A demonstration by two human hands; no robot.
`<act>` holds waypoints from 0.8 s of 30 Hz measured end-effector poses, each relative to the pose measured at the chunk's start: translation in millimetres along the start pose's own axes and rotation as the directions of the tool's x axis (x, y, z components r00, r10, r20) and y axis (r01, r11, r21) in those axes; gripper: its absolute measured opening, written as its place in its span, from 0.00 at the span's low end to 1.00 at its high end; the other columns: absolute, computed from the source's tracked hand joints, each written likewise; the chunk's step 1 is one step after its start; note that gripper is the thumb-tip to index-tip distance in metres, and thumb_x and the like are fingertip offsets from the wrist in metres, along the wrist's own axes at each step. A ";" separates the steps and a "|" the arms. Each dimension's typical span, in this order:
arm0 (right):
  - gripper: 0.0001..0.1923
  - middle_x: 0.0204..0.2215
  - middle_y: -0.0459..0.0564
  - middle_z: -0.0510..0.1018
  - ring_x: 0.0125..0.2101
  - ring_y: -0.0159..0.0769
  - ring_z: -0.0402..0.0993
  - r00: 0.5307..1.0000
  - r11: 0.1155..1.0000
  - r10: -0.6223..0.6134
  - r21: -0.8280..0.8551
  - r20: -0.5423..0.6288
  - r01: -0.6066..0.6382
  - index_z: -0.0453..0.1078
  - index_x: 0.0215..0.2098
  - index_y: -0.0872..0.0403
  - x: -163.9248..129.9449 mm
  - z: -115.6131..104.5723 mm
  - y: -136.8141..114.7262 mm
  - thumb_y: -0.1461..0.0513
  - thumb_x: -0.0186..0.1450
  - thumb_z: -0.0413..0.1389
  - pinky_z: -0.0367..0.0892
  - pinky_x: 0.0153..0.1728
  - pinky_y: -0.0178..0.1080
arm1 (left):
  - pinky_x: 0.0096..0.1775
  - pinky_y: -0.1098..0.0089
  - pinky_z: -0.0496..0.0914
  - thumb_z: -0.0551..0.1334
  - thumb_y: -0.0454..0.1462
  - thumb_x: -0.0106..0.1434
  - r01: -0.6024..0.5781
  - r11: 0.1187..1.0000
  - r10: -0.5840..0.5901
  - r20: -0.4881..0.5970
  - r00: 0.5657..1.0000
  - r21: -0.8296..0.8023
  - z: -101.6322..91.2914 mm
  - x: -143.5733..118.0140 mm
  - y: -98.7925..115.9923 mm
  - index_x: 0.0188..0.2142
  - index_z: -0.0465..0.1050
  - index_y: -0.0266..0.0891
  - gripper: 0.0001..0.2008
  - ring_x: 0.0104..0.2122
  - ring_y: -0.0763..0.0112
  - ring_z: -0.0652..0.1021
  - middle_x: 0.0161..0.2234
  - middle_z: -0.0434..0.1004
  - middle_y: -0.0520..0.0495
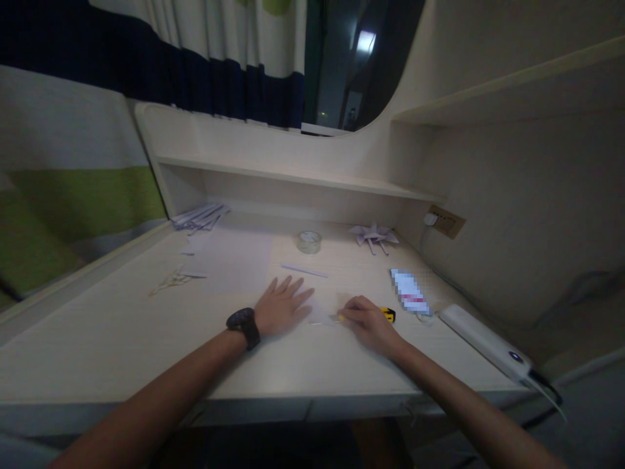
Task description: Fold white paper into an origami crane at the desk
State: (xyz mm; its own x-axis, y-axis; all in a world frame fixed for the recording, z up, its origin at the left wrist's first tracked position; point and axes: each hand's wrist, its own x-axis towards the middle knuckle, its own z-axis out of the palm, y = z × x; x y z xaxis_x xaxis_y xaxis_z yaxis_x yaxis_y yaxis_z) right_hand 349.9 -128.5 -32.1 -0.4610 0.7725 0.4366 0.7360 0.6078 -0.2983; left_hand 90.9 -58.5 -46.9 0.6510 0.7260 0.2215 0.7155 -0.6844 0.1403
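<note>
My left hand (283,309) lies flat with its fingers spread on the pale desktop. A dark watch is on its wrist. My right hand (368,322) is closed around a yellow and black utility knife (388,314); its rear end sticks out past the hand and its front points left. Near the tip is a thin pale edge (319,323), perhaps paper, too faint to make out. Just beyond my left hand lies a narrow rolled or folded paper strip (303,270). Behind that sits a roll of clear tape (309,242).
White paper sheets (234,251) lie at the left, with a pile of folded paper strips (200,217) behind and small paper scraps (176,280) nearby. At the right are a folded paper star shape (374,235), a phone (410,292) and a long white lamp-like device (483,342) with a cable.
</note>
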 end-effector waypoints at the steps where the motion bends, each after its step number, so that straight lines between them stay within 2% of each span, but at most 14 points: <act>1: 0.10 0.34 0.53 0.73 0.37 0.38 0.68 1.000 1.000 0.000 0.003 0.005 0.000 0.75 0.40 0.51 -0.3 -1.2 0.1 0.63 0.65 0.53 0.64 0.37 0.39 | 0.58 0.44 0.43 0.40 0.55 0.65 -0.002 1.000 0.002 0.001 1.000 0.000 -0.2 -0.1 -0.1 0.62 0.53 0.54 0.28 0.62 0.49 0.51 0.64 0.50 0.48; 7: 0.10 0.35 0.53 0.73 0.38 0.38 0.69 0.998 0.997 -0.032 0.067 0.048 0.029 0.75 0.41 0.50 -11.5 -13.6 3.3 0.61 0.65 0.53 0.65 0.38 0.39 | 0.58 0.46 0.42 0.41 0.55 0.65 -0.009 1.000 0.009 0.012 1.000 -0.004 -1.8 -0.8 -2.0 0.62 0.52 0.55 0.28 0.63 0.51 0.51 0.64 0.49 0.49; 12: 0.10 0.36 0.52 0.73 0.38 0.38 0.69 0.999 0.996 -0.012 0.085 0.050 0.008 0.75 0.40 0.50 -22.4 -21.4 3.4 0.61 0.65 0.52 0.65 0.39 0.40 | 0.58 0.46 0.44 0.42 0.55 0.65 -0.024 1.000 0.024 0.009 1.000 -0.013 -4.0 -1.9 -1.4 0.62 0.54 0.54 0.28 0.62 0.50 0.52 0.65 0.49 0.47; 17: 0.10 0.36 0.52 0.73 0.38 0.37 0.69 1.000 0.998 0.012 0.055 0.026 -0.013 0.75 0.38 0.51 -22.9 -21.0 -0.2 0.62 0.65 0.52 0.65 0.38 0.39 | 0.59 0.51 0.47 0.45 0.54 0.65 -0.073 0.997 0.073 -0.057 0.996 0.012 -19.4 -1.6 -2.5 0.58 0.61 0.45 0.28 0.62 0.54 0.55 0.63 0.54 0.41; 22: 0.10 0.37 0.53 0.72 0.39 0.37 0.69 0.999 0.998 0.032 0.050 -0.010 -0.032 0.74 0.40 0.52 -24.3 -17.0 2.7 0.62 0.65 0.52 0.65 0.40 0.40 | 0.56 0.62 0.58 0.53 0.58 0.59 -0.178 0.984 0.178 0.016 0.984 -0.031 -39.2 -4.3 -10.1 0.54 0.66 0.41 0.31 0.58 0.59 0.62 0.60 0.60 0.40; 24: 0.10 0.37 0.53 0.72 0.39 0.38 0.68 0.998 0.999 0.035 0.043 -0.043 -0.033 0.73 0.41 0.52 -24.8 -15.2 5.4 0.62 0.65 0.51 0.66 0.40 0.40 | 0.53 0.63 0.61 0.55 0.56 0.59 -0.192 0.980 0.194 0.063 0.979 -0.045 -42.1 -5.9 -10.2 0.52 0.67 0.43 0.28 0.55 0.59 0.67 0.57 0.64 0.42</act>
State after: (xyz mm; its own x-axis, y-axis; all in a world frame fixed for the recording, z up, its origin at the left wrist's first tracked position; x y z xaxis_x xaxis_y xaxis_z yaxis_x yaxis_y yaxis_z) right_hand 372.8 -147.1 -31.7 -0.4133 0.7846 0.4621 0.7286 0.5893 -0.3489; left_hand 69.1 -58.6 -9.0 0.7923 0.5819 0.1835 0.5651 -0.8132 0.1387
